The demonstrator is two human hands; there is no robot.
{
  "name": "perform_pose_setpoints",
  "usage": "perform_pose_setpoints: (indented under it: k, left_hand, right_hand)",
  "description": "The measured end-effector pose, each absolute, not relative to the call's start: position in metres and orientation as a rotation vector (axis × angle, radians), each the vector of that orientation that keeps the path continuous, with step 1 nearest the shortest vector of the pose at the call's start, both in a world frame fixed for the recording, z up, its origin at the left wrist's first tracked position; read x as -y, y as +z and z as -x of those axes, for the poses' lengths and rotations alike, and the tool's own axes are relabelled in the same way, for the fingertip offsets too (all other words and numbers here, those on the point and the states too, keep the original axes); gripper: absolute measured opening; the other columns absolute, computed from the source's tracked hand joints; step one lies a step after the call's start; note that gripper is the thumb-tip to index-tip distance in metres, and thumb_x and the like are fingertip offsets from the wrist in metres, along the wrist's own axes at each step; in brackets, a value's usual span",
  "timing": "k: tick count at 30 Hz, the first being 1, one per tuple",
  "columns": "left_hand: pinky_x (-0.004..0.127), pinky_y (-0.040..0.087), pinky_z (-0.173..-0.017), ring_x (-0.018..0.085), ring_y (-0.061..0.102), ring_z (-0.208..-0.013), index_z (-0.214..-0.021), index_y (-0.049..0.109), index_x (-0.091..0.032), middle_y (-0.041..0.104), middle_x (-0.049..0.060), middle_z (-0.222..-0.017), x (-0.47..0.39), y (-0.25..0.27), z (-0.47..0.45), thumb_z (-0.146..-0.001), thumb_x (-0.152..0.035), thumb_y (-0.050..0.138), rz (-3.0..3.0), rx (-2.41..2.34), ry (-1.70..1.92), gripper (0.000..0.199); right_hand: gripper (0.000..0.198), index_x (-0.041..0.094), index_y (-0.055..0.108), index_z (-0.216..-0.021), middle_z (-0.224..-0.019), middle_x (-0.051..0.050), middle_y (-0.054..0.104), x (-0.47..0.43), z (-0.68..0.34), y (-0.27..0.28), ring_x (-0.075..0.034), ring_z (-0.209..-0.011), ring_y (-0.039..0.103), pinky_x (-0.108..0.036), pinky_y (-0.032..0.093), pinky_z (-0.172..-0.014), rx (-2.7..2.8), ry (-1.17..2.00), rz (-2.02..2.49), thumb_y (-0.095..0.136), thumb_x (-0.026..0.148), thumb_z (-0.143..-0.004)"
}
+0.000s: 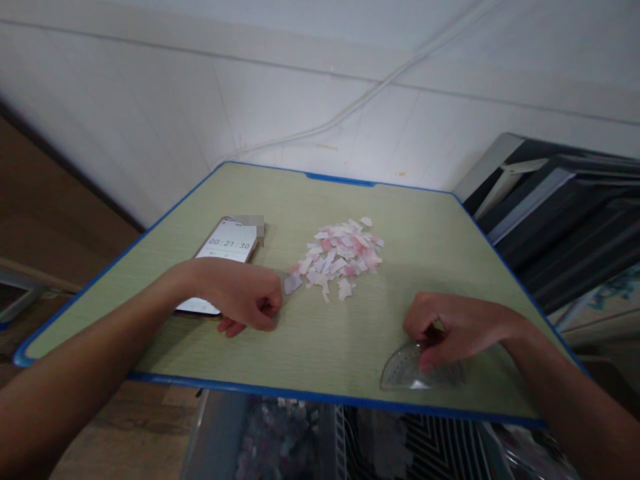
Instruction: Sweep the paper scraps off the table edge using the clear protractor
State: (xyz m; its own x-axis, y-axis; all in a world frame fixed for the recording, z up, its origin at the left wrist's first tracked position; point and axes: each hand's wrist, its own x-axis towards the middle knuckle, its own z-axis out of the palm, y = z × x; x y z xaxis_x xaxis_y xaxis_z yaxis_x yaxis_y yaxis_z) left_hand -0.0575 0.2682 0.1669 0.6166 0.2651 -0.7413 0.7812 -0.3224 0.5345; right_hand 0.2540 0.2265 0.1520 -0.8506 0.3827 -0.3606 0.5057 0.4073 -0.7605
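Transparent and semicircular, a protractor [400, 370] lies near the front edge of the table [425, 227], on the right-hand side. Its long axis, the straight edge, runs left to right, roughly parallel to the table's blue front rim [300, 392]; its arc bulges away from the person, toward the wall [175, 100]. Fine scale marks show faintly along the curve, and a bright reflection sits at the straight edge. The right hand [457, 330] overlies the arc, fingers curled, the thumb upon the protractor; whether it is pinched or merely touched cannot be told. The left hand [243, 293] is clenched, knuckles toward the paper scraps [345, 253]; whether anything is enclosed cannot be told. These scraps, irregular, torn-looking, white with pink patches, form a low heap between and beyond the hands, its longer axis slanting from near left to far right, with several loose pieces at the margin. Partly covered by the left hand and forearm, a phone [233, 237] displays 00:21:30, its long axis slanting away and slightly rightward.
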Motion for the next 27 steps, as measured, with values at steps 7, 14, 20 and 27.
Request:
perform_pose_setpoints:
  k: [7,14,20,27]
  left_hand:
    - [0.019,0.037,-0.035,0.013,0.052,-0.037,-0.049,0.043,-0.02,0.052,-0.002,-0.038,-0.268,0.167,0.057,-0.07,-0.012,0.047,-1.892,-0.819,-0.656,0.023]
    - [0.019,0.037,-0.034,0.012,0.05,-0.034,-0.048,0.041,-0.021,0.051,-0.003,-0.035,-0.266,0.168,0.056,-0.07,-0.013,0.046,-1.9,-0.818,-0.623,0.024]
    - [0.02,0.038,-0.034,0.013,0.052,-0.036,-0.047,0.043,-0.021,0.053,-0.002,-0.036,-0.268,0.167,0.056,-0.072,-0.014,0.048,-1.901,-0.791,-0.629,0.026]
    - [0.019,0.037,-0.033,0.012,0.051,-0.034,-0.046,0.043,-0.02,0.051,-0.002,-0.035,-0.268,0.168,0.055,-0.074,-0.014,0.048,-1.902,-0.778,-0.634,0.029]
  right_hand:
    - [0.032,0.016,0.053,-0.06,-0.056,0.002,0.053,-0.222,-0.247,0.162,-0.01,-0.055,0.051,-0.022,0.038,-0.053,-2.528,-1.584,-0.891,0.058,0.04,-0.081]
    - [0.029,0.019,0.045,-0.085,-0.076,-0.004,0.067,-0.225,-0.238,0.149,-0.012,-0.053,0.062,-0.023,0.049,-0.047,-2.442,-2.238,-1.47,0.051,0.048,-0.086]
    - [0.025,0.019,0.05,-0.083,-0.056,0.004,0.054,-0.226,-0.224,0.139,-0.005,-0.037,0.041,-0.018,0.033,-0.033,-2.714,-1.897,-1.79,0.059,0.042,-0.08]
    - [0.013,0.019,0.05,-0.08,-0.059,0.003,0.048,-0.218,-0.199,0.126,-0.007,-0.045,0.04,-0.02,0.032,-0.039,-2.895,-1.538,-1.91,0.052,0.032,-0.082]
